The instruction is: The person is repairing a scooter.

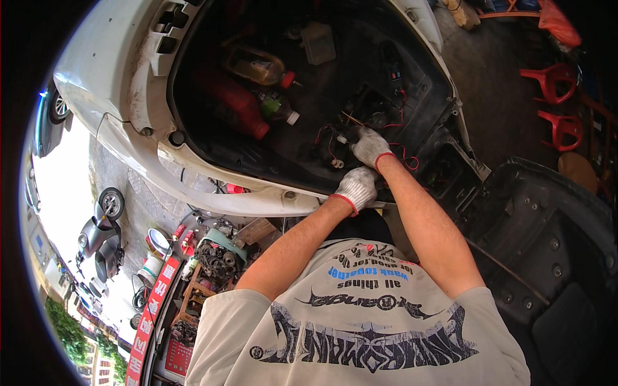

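Observation:
My right hand [371, 148], in a white knit glove with a red cuff, reaches inside the black storage bin [309, 145] of a white scooter. Its fingers are bent together on thin wires, right beside a small white connector [342, 139]. My left hand [358, 186], gloved the same way, is curled at the bin's near rim, just below the right one; whatever its fingers hold is hidden. Red wire [412, 161] loops to the right of my hands. Another small pale plug [337, 164] dangles to their left.
In the bin lie a yellowish bottle [254, 65], a red bottle [235, 103], a small bottle with a white cap [278, 108] and a clear tub [318, 44]. The black seat [547, 257] is swung open at right. Red chairs [555, 83] stand beyond; parts [219, 254] are piled lower left.

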A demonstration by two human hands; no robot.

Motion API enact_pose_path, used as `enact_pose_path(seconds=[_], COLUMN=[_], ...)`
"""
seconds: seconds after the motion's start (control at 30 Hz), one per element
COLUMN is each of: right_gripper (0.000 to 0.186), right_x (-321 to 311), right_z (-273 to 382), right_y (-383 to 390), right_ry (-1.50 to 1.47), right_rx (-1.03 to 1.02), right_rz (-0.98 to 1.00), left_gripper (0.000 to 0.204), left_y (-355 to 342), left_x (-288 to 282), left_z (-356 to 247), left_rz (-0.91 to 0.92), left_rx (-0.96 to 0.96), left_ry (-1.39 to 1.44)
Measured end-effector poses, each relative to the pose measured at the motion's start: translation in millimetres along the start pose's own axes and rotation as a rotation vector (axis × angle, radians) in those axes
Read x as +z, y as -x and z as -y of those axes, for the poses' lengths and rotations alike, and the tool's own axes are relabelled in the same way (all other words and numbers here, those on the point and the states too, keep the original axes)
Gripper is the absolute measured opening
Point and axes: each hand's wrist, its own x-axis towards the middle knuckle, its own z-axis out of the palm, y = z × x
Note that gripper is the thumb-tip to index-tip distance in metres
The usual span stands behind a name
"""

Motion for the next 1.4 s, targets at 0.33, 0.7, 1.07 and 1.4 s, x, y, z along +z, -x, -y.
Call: enact_pose_path(seconds=[0.33, 0.7, 1.07, 1.4], right_gripper=[0.03, 0.032, 0.031, 0.022], right_x=[-5, -18, -9, -7], right_z=[3, 18, 4, 5], right_y=[-1, 3, -12, -17], right_ry=[0.142, -0.071, -0.248, -0.148], right_rx=[-0.227, -0.076, 0.011, -0.068], right_rz=[0.049, 0.1, 0.257, 0.31], left_gripper=[0.029, 0.026, 0.021, 0.03], left_y=[-1, -2, 7, 11], left_x=[6, 11, -8, -22], left_z=[4, 8, -6, -12], left_rz=[-0.04, -0.079, -0.099, 0.023], left_rx=[0.038, 0.051, -0.005, -0.064], left_ry=[-0.011, -0.003, 0.111, 0.095])
